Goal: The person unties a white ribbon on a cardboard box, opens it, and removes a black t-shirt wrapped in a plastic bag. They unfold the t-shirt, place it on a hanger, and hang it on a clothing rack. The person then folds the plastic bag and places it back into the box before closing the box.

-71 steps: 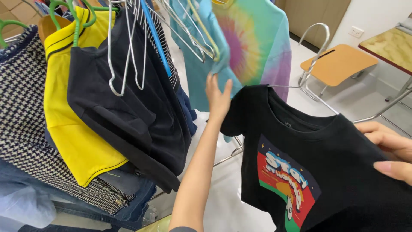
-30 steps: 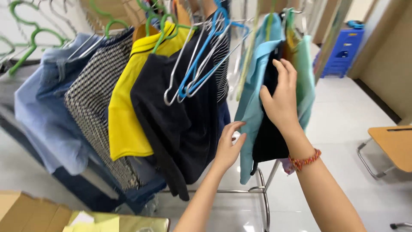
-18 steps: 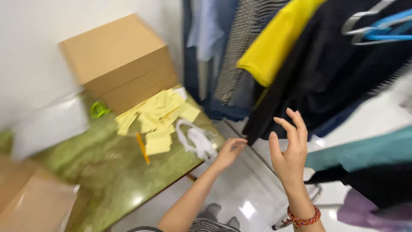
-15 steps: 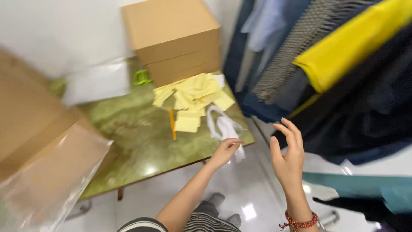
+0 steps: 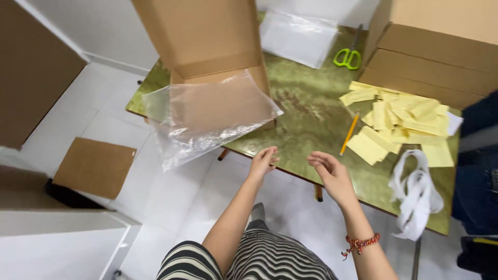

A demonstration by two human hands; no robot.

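Observation:
My left hand (image 5: 263, 161) and my right hand (image 5: 330, 173) hover empty, fingers loosely apart, over the near edge of a green marbled table (image 5: 306, 114). A clear plastic bag (image 5: 207, 116) hangs out of an open cardboard box (image 5: 207, 41) just to the left of my left hand. An orange pencil (image 5: 349, 135) lies on the table beyond my right hand. Past it sits a heap of yellow paper slips (image 5: 402, 122). A bundle of white straps (image 5: 417, 194) droops over the table's right front edge. A red braided bracelet circles my right wrist.
Green-handled scissors (image 5: 348, 56) and a flat clear bag (image 5: 301, 36) lie at the table's far side. A large closed cardboard box (image 5: 441, 46) stands at the right. A cardboard flap (image 5: 96, 166) lies on the white floor at left. Dark garments (image 5: 477, 171) hang at the right edge.
My view swung from the clothes rack down to the table. Both hands let go of the hanging garments and now hover empty over the table edge.

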